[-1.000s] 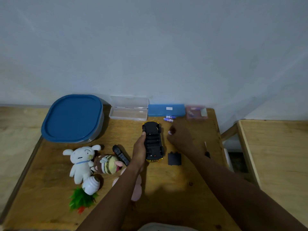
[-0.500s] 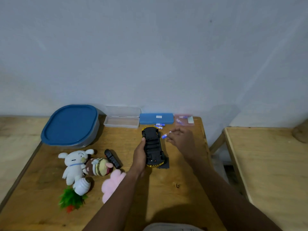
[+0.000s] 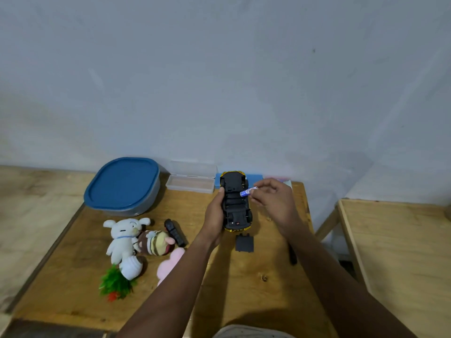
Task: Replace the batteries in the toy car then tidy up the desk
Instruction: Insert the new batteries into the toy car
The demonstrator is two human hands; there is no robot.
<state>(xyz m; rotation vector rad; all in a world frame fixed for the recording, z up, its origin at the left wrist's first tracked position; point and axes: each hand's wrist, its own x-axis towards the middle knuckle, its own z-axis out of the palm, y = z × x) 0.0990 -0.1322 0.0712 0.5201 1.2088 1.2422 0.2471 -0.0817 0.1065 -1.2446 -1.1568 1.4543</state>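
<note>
Left hand (image 3: 214,215) grips upturned toy car (image 3: 235,201); right hand (image 3: 273,201) pinches battery (image 3: 247,192) at its side; beyond, open clear case (image 3: 190,184), contents indiscernible.

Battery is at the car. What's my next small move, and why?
Probably lower the battery into the open bay of the toy car. The right hand pinches it tilted at the bay's edge, the left hand holds the car underside up, and the cover lies on the desk.
</note>
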